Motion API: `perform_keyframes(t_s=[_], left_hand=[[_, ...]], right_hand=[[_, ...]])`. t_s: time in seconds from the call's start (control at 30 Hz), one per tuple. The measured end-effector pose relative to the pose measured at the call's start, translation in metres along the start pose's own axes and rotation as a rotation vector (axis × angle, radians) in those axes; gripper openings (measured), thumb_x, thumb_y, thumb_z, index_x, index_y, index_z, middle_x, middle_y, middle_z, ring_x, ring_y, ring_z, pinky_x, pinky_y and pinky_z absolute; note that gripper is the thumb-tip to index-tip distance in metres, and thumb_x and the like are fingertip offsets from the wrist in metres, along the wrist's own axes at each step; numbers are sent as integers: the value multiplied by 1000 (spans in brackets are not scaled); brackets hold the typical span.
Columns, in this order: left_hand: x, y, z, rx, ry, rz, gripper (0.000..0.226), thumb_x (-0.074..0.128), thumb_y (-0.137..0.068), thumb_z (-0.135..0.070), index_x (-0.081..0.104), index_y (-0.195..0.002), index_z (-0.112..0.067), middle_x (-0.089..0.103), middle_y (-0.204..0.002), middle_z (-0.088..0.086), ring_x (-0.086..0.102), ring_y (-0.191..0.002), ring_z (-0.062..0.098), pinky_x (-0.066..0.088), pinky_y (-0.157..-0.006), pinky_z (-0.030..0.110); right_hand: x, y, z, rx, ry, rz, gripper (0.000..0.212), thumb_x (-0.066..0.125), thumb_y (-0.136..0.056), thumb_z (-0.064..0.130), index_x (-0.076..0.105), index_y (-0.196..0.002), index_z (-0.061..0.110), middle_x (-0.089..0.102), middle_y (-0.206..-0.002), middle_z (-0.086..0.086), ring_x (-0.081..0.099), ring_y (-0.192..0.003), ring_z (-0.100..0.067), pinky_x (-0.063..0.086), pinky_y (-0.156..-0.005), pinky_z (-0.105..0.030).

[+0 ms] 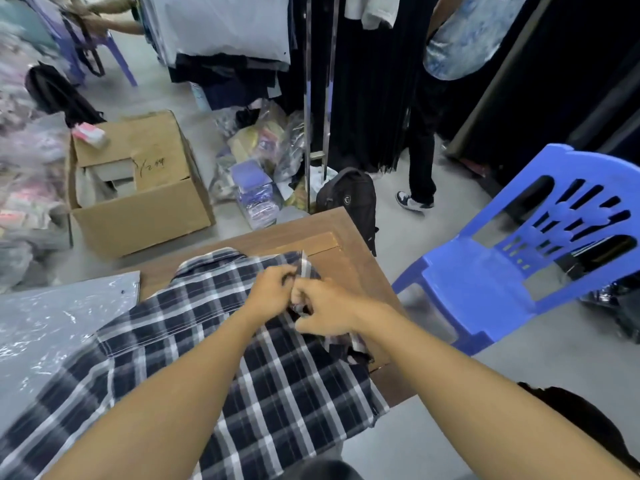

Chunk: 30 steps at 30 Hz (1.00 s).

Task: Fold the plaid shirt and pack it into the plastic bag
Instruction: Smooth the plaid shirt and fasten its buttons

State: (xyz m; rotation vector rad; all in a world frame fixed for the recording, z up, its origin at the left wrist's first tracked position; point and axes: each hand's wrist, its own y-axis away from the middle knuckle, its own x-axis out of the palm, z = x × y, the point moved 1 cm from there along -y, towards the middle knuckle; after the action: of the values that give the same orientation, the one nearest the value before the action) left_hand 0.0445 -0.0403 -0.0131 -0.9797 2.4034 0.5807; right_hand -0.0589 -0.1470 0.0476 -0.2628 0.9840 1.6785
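Shirt (214, 341) lies spread across the table (349, 258), so its front can be worked before folding; its near hem hangs off the table's near edge. Beyond the shirt's middle, the left hand (268, 292) and right hand (325, 311) meet, both closed, pinching cloth at the front edge, probably fastening a button. Left of the shirt, the bag (52, 327) lies flat, touching it, ready for packing. Beyond the shirt stands a box (138, 209).

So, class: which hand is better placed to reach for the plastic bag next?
Probably the left hand. The plastic bag lies on the left side of the table, beside the shirt; the right hand would have to cross over.
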Motion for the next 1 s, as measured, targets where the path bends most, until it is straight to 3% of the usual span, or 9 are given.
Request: perform_keyframes(t_s=[0.1, 0.17, 0.23, 0.3, 0.4, 0.5, 0.7, 0.87, 1.0], left_hand=[[-12, -4, 10, -443, 526, -34, 30, 44, -97, -16, 69, -109, -4, 64, -85, 6, 57, -71, 22, 47, -67, 32], [-15, -5, 17, -539, 621, 47, 36, 55, -92, -35, 65, -118, -12, 66, -101, 3, 61, -88, 22, 52, -78, 33], [-11, -4, 23, -490, 488, 72, 48, 70, -87, -35, 57, -128, -16, 67, -118, 2, 64, -107, 22, 52, -98, 42], [-5, -4, 26, -447, 434, 46, 58, 74, -85, -18, 48, -137, -13, 68, -121, 7, 66, -109, 25, 53, -99, 47], [2, -8, 28, -400, 355, 27, 51, 71, -88, -12, 50, -134, -13, 71, -112, 6, 68, -104, 25, 53, -98, 49], [2, -7, 26, -398, 352, 18, 52, 71, -89, -18, 47, -136, -14, 67, -123, 9, 66, -107, 25, 53, -98, 49], [-7, 10, 12, -354, 35, 228, 113, 91, -68, -30, 16, -152, -14, 32, -157, 9, 34, -143, 30, 38, -108, 40], [-12, 8, 14, -355, 215, 213, 102, 89, -68, -5, 28, -149, -14, 38, -155, 10, 31, -147, 28, 39, -113, 45], [-18, 7, 26, -389, 293, 159, 84, 89, -67, -5, 43, -135, -24, 55, -140, 16, 52, -131, 35, 50, -102, 54]], right_hand=[[32, -9, 17, -9, 192, 117, 29, 65, -86, 28, 51, -111, 21, 56, -98, -2, 58, -87, -25, 55, -74, -44], [53, -14, 22, 9, 219, 158, 43, 66, -89, 30, 49, -125, 14, 59, -107, -8, 60, -93, -28, 55, -78, -45], [69, -15, 22, 65, 123, 236, 53, 66, -89, 31, 46, -135, 15, 64, -106, -8, 67, -93, -28, 57, -83, -47], [73, -14, 19, 97, 20, 247, 47, 65, -90, 30, 50, -133, 18, 66, -103, -6, 69, -91, -24, 58, -83, -43], [51, -5, 5, 149, -34, -18, 16, 59, -93, 25, 62, -107, 18, 62, -100, 1, 61, -92, -21, 52, -77, -37], [23, 9, -26, 319, 18, -205, 10, 55, -95, 20, 62, -99, 15, 66, -101, -5, 62, -95, -25, 55, -84, -44], [15, 32, -65, 579, -21, 125, 25, 64, -92, 29, 63, -110, 12, 71, -103, -12, 72, -93, -27, 61, -74, -33], [16, 34, -71, 527, -127, 127, 29, 72, -87, 44, 61, -104, 22, 70, -102, -5, 69, -98, -18, 50, -58, -22], [24, 35, -65, 469, -169, 210, 38, 80, -81, 42, 61, -103, 17, 66, -87, 5, 63, -75, -7, 47, -56, -20]])
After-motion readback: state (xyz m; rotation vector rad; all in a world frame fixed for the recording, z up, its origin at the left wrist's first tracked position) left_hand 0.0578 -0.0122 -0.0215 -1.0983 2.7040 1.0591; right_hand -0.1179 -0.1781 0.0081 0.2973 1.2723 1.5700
